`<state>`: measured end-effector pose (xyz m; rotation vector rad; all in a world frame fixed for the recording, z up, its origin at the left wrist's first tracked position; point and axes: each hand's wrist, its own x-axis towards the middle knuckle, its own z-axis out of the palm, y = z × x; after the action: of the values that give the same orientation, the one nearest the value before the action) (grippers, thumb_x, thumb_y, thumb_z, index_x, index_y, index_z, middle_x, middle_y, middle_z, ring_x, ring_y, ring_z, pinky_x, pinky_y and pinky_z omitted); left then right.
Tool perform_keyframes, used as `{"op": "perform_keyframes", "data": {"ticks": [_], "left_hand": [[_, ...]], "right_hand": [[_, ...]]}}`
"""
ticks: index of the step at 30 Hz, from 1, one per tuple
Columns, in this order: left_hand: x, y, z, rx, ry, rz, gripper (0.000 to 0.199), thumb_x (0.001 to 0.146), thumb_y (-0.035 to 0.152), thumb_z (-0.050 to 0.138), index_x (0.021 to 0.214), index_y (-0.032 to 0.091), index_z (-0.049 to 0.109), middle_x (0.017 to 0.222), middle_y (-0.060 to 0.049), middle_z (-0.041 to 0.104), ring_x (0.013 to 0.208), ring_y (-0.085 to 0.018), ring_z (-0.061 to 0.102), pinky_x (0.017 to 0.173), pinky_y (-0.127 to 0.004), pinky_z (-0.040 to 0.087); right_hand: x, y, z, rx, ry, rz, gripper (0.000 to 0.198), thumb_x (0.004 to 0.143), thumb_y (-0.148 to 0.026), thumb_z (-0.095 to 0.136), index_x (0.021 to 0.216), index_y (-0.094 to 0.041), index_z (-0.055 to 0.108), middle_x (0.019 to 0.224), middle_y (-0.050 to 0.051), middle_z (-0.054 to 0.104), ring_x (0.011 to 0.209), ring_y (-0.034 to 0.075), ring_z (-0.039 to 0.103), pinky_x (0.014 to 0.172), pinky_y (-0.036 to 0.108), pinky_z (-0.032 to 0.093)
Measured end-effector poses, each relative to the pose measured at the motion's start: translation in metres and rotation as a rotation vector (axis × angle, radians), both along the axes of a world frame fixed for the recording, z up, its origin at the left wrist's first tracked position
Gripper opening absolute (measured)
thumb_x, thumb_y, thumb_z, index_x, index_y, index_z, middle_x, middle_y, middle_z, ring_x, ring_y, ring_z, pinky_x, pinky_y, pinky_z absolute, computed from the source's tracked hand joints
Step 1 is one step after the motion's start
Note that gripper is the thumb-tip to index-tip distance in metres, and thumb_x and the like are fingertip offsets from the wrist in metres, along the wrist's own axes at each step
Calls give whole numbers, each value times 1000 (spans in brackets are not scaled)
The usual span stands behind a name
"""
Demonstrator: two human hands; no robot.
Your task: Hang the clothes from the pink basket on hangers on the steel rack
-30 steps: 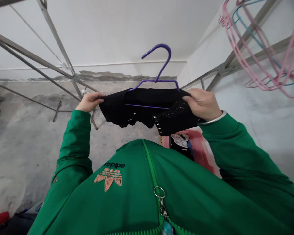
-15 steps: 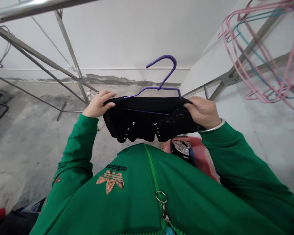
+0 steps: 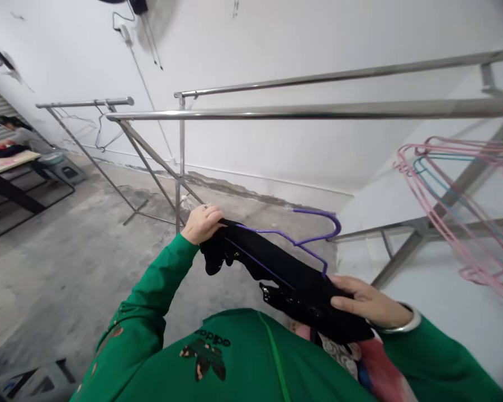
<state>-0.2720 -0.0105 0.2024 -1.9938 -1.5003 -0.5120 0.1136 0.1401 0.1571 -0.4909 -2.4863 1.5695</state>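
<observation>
The left hand (image 3: 204, 223) has its fingers folded over the far left end of a black garment (image 3: 343, 318), gripping the cloth. The right hand (image 3: 371, 304), with a silver bangle (image 3: 411, 319) at its wrist, holds the near right end between thumb and fingers. The garment is stretched between the two hands in front of the green zip-up jacket (image 3: 251, 357), slanting from far left to near right, with glossy trim along its near edge. A purple hanger (image 3: 339, 224) sits in the garment's opening, its lower bar across the cloth and its hook sticking out on the far side, pointing left.

Beneath the garment's right end, partly hidden, is a pink tub (image 3: 385, 363) with white-patterned fabric (image 3: 341, 354) in it. A metal clothes rack (image 3: 276, 113) stands beyond the hands, and a second rack (image 3: 84, 103) farther left carries thin wire hangers (image 3: 98, 134). At the right, pink hangers (image 3: 419, 192) hang in a bunch with a teal one among them. At the far left, a person (image 3: 31, 139) is at a table (image 3: 12, 163), near a grey plastic stool (image 3: 67, 170).
</observation>
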Motion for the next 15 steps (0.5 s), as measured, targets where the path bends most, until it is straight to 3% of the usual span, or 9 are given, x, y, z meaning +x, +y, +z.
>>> {"op": "perform_keyframes", "data": {"ticks": [3,6,11,15], "left_hand": [[-12,0,-1,-49,-29,66,28,96,35,41,91,17,62,80,-5,62,78,-19,56,73,-31,46],[-31,-4,-3,-96,-83,198,27,93,40,48,96,17,62,91,-8,64,90,-22,57,83,-35,46],[-64,-24,-16,59,-118,339,35,90,41,55,111,13,59,112,-15,61,108,-27,55,92,-40,45],[-78,-56,-42,212,-197,399,21,93,26,48,108,16,58,106,-13,63,101,-23,60,85,-35,48]], "right_hand": [[-17,-12,-5,-322,32,108,59,77,-63,61,109,-16,72,97,14,72,100,30,66,92,43,51],[-42,-25,-3,-515,109,-41,52,76,-58,66,110,-19,71,95,12,72,95,28,67,86,40,53],[-111,-38,7,-497,215,-87,40,76,-53,68,94,-18,71,84,7,71,77,21,65,71,32,52],[-185,-43,11,-378,290,-67,38,77,-54,66,84,-17,67,81,6,69,72,18,61,69,31,50]]}}
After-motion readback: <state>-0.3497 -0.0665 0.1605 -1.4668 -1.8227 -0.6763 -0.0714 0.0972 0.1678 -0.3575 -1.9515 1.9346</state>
